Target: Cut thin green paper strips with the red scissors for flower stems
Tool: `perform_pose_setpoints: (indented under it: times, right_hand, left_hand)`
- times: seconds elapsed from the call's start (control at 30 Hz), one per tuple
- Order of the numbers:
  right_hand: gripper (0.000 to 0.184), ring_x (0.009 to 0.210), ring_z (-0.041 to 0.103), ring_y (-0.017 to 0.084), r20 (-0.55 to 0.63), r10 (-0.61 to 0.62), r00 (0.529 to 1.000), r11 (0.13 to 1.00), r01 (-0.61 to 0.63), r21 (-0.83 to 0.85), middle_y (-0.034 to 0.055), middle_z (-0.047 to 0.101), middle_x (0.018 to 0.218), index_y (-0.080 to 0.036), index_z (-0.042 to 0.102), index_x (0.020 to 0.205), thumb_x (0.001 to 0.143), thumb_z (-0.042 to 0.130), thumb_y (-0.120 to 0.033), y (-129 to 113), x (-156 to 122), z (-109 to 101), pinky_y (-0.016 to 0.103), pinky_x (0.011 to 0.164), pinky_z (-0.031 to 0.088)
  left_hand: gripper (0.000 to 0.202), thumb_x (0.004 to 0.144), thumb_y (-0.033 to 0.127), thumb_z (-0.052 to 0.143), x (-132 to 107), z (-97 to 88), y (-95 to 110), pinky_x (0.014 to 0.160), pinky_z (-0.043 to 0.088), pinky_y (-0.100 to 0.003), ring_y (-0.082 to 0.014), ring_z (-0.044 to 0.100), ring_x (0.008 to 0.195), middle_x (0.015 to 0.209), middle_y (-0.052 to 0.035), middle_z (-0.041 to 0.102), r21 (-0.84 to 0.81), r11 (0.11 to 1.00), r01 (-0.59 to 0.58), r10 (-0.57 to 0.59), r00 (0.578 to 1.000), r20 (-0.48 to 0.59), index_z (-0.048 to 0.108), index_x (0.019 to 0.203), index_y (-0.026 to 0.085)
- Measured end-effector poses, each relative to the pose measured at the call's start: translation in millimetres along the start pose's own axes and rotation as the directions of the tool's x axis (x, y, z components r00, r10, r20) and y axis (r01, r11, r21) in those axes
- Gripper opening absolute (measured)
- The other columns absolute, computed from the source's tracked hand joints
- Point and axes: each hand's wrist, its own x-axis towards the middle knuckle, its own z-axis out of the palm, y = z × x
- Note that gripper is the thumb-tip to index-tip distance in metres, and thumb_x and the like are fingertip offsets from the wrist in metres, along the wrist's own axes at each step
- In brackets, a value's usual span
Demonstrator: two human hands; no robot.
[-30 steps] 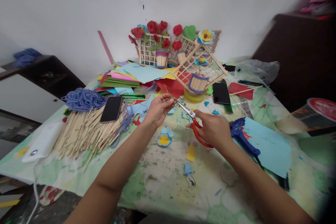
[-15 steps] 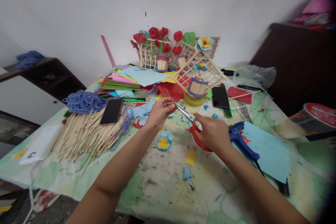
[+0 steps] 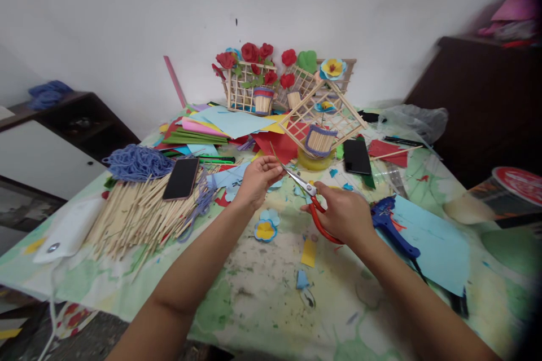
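My right hand (image 3: 344, 215) grips red-handled scissors (image 3: 311, 198), blades pointing up-left toward my left hand (image 3: 256, 179). My left hand pinches a thin wooden stick (image 3: 275, 157) at the blade tips; the stick slants up-left over the red paper. Below the hands a small blue and yellow paper flower (image 3: 265, 227) lies on the stained table (image 3: 262, 287). A yellow paper scrap (image 3: 309, 252) and a little blue scrap (image 3: 302, 279) lie nearer me.
A heap of wooden sticks (image 3: 135, 215) with a phone (image 3: 181, 178) and blue yarn (image 3: 134, 162) lies left. Coloured paper sheets (image 3: 212, 124) and stick lattices with paper flowers (image 3: 271, 84) stand behind. A blue glue gun (image 3: 392, 225), light blue sheet (image 3: 432, 242) and second phone (image 3: 356, 156) lie right.
Both hands keep their hold and have shifted only slightly; the view has tilted down a little, so the things on the table sit a bit lower in the picture.
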Motion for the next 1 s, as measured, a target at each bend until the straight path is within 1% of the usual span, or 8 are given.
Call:
perform_pose_setpoints:
  times: [0.17,0.3,0.43,0.63,0.8,0.9,1.0]
  right_hand:
    - [0.048,0.067,0.063,0.022,0.003,-0.003,1.000,1.000,0.003,-0.002,0.0059,0.072,0.081,-0.020,0.060,0.112,0.081,0.047,-0.055,0.5,-0.2,-0.2,0.028,0.054,0.023]
    - [0.046,0.066,0.062,0.021,0.018,-0.001,1.000,1.000,0.001,0.000,0.0055,0.072,0.081,-0.021,0.061,0.110,0.082,0.046,-0.054,0.3,-0.3,-0.7,0.029,0.053,0.021]
    - [0.048,0.064,0.063,0.021,0.029,0.005,1.000,1.000,-0.005,-0.013,0.0046,0.072,0.081,-0.022,0.061,0.110,0.081,0.047,-0.058,-0.9,-0.3,-0.6,0.029,0.052,0.019]
    - [0.046,0.063,0.063,0.020,0.023,0.010,1.000,1.000,-0.009,-0.012,0.0050,0.072,0.076,-0.023,0.062,0.109,0.082,0.046,-0.057,-1.1,-1.0,1.1,0.028,0.052,0.018]
    - [0.044,0.061,0.062,0.020,0.044,0.025,0.999,0.999,-0.027,0.043,0.0045,0.070,0.068,-0.024,0.063,0.107,0.083,0.044,-0.056,-0.4,-0.3,0.8,0.027,0.052,0.018]
    - [0.045,0.061,0.062,0.021,0.063,0.044,0.997,0.996,-0.049,0.073,0.0032,0.068,0.062,-0.025,0.064,0.106,0.082,0.045,-0.057,-0.5,0.3,0.8,0.027,0.051,0.018]
    - [0.045,0.062,0.062,0.021,0.081,0.066,0.995,0.994,-0.072,0.082,0.0027,0.068,0.061,-0.027,0.064,0.106,0.081,0.045,-0.059,-0.4,0.8,1.6,0.026,0.051,0.017]
  left_hand:
    - [0.032,0.058,0.008,0.074,-0.1,0.3,0.4,0.068,0.050,-0.023,-0.0091,0.062,0.062,0.067,0.0009,0.062,-0.014,1.000,0.001,-0.001,1.000,0.005,0.054,0.081,0.013]
    - [0.032,0.058,0.008,0.075,-0.6,0.8,1.2,0.068,0.050,-0.024,-0.0091,0.062,0.061,0.067,0.0011,0.061,-0.008,1.000,0.010,-0.010,1.000,-0.001,0.054,0.081,0.013]
    - [0.033,0.057,0.009,0.076,-0.8,1.0,1.9,0.067,0.050,-0.024,-0.0096,0.062,0.061,0.066,0.0011,0.062,0.004,1.000,0.012,-0.012,1.000,-0.005,0.054,0.082,0.013]
    - [0.033,0.058,0.011,0.076,-1.2,0.3,2.2,0.064,0.050,-0.022,-0.0104,0.064,0.062,0.066,0.0006,0.062,0.012,1.000,0.008,-0.008,1.000,0.002,0.054,0.083,0.012]
    - [0.025,0.063,0.012,0.072,-0.8,-0.7,1.9,0.063,0.051,-0.021,-0.0097,0.064,0.061,0.066,-0.0002,0.064,-0.020,0.999,0.026,-0.025,0.999,0.027,0.055,0.080,0.012]
    - [0.020,0.065,0.012,0.071,0.2,-1.0,1.3,0.064,0.051,-0.020,-0.0092,0.064,0.061,0.065,-0.0006,0.064,-0.023,0.999,0.036,-0.035,0.999,0.026,0.056,0.077,0.011]
    - [0.018,0.067,0.013,0.072,1.3,-1.0,1.4,0.066,0.051,-0.021,-0.0089,0.063,0.062,0.065,-0.0014,0.064,-0.013,0.999,0.043,-0.043,0.999,0.030,0.057,0.076,0.010]
